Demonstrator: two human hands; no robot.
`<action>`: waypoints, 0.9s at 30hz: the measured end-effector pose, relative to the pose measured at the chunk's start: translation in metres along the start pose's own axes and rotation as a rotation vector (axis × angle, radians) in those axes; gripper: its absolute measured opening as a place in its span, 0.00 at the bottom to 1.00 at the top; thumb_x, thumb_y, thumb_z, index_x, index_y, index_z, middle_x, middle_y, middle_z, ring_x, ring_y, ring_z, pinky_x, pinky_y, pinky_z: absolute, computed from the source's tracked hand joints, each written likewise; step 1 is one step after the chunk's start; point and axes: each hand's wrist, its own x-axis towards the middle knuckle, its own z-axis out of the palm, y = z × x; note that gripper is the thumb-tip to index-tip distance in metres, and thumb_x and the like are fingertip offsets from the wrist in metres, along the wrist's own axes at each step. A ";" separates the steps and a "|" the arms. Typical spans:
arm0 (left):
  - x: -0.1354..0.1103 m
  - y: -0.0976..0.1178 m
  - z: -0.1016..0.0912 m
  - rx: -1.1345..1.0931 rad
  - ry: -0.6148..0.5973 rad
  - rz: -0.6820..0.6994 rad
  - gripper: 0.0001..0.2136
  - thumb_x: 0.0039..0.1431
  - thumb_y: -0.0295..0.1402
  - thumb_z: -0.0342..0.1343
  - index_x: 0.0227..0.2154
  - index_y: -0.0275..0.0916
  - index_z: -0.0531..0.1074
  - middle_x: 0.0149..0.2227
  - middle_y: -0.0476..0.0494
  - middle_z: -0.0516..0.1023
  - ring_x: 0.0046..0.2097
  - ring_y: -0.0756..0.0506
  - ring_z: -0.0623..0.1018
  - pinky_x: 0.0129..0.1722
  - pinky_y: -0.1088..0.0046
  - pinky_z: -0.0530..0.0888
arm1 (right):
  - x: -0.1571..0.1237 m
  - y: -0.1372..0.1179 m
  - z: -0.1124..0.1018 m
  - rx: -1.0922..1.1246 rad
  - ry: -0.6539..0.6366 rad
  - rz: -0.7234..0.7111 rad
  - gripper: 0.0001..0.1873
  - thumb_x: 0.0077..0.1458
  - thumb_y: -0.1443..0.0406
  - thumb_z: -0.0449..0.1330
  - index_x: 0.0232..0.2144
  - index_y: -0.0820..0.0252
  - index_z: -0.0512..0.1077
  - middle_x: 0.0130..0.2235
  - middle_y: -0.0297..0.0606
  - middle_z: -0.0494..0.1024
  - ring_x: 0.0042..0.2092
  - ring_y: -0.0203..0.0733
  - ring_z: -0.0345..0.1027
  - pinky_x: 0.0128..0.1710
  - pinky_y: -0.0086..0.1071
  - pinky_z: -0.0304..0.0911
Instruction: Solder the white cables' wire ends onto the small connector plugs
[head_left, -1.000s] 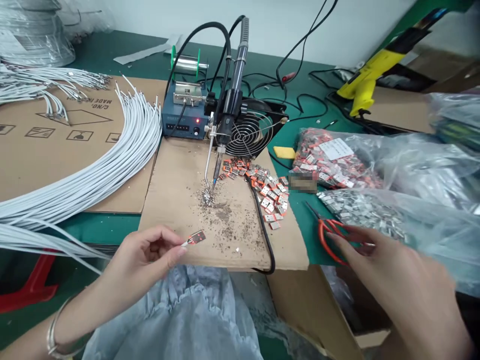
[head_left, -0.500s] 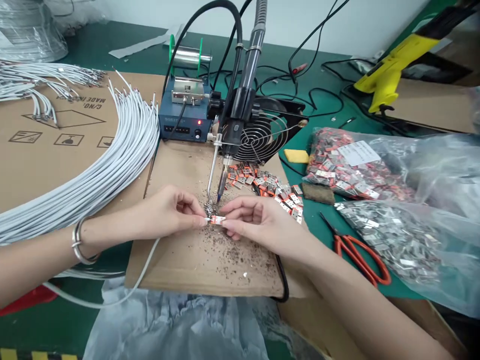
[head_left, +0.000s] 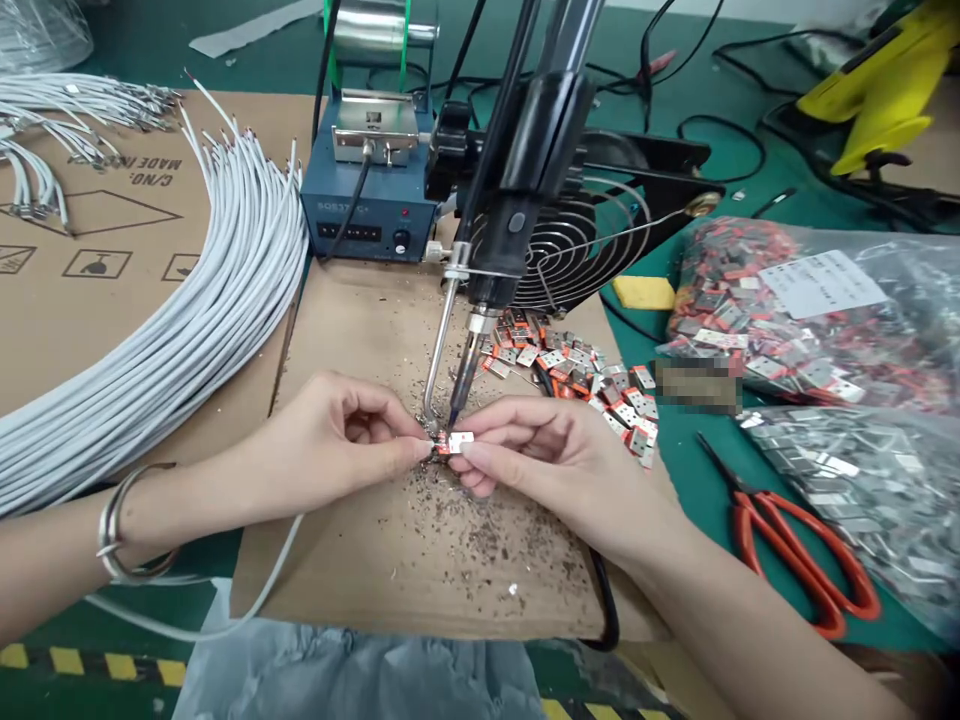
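Note:
My left hand (head_left: 330, 450) pinches the end of a white cable (head_left: 255, 600) that trails down off the cardboard pad. My right hand (head_left: 555, 455) pinches a small orange and silver connector (head_left: 454, 441). Both hands hold these together right under the tip of the fixed soldering iron (head_left: 480, 330) and its solder feed tube (head_left: 439, 350). A pile of loose orange connectors (head_left: 577, 370) lies just behind my right hand. Solder crumbs cover the cardboard pad (head_left: 360, 330) under my hands.
A bundle of white cables (head_left: 187, 330) curves over cardboard at the left. The blue solder station (head_left: 367, 205) and a black fan (head_left: 592, 240) stand behind. Bags of connectors (head_left: 795, 310) and red scissors (head_left: 802, 560) lie at the right. A yellow tool (head_left: 885, 90) sits far right.
My right hand left the scissors area and joined my left hand under the iron tip. My left hand carried the cable end up to the iron. The view has moved closer.

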 end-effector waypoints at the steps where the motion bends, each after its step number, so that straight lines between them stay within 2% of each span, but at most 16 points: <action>1: -0.001 0.000 0.000 0.002 -0.001 -0.007 0.06 0.47 0.32 0.60 0.21 0.35 0.77 0.20 0.46 0.75 0.21 0.52 0.69 0.18 0.80 0.63 | 0.000 0.000 0.000 -0.003 0.006 -0.003 0.05 0.42 0.67 0.68 0.26 0.61 0.77 0.24 0.35 0.80 0.25 0.33 0.75 0.25 0.21 0.72; 6: -0.002 0.001 0.000 0.027 -0.003 -0.011 0.08 0.47 0.35 0.60 0.22 0.35 0.77 0.21 0.44 0.76 0.21 0.51 0.69 0.18 0.79 0.63 | -0.001 0.001 -0.002 -0.027 0.023 -0.024 0.06 0.41 0.66 0.68 0.26 0.60 0.78 0.24 0.37 0.81 0.24 0.36 0.75 0.23 0.23 0.73; 11: -0.002 0.001 0.000 0.048 0.007 -0.011 0.08 0.47 0.35 0.60 0.23 0.35 0.77 0.20 0.44 0.76 0.21 0.51 0.68 0.17 0.79 0.63 | -0.001 0.001 -0.002 -0.036 0.011 -0.051 0.04 0.41 0.67 0.68 0.26 0.58 0.78 0.24 0.36 0.81 0.23 0.33 0.74 0.22 0.20 0.71; 27: -0.002 0.000 0.000 0.041 0.004 0.000 0.08 0.47 0.36 0.60 0.22 0.36 0.78 0.21 0.43 0.76 0.21 0.50 0.69 0.16 0.80 0.61 | -0.001 0.001 -0.001 -0.078 0.032 -0.075 0.03 0.42 0.68 0.67 0.26 0.59 0.78 0.23 0.36 0.80 0.20 0.32 0.71 0.19 0.20 0.69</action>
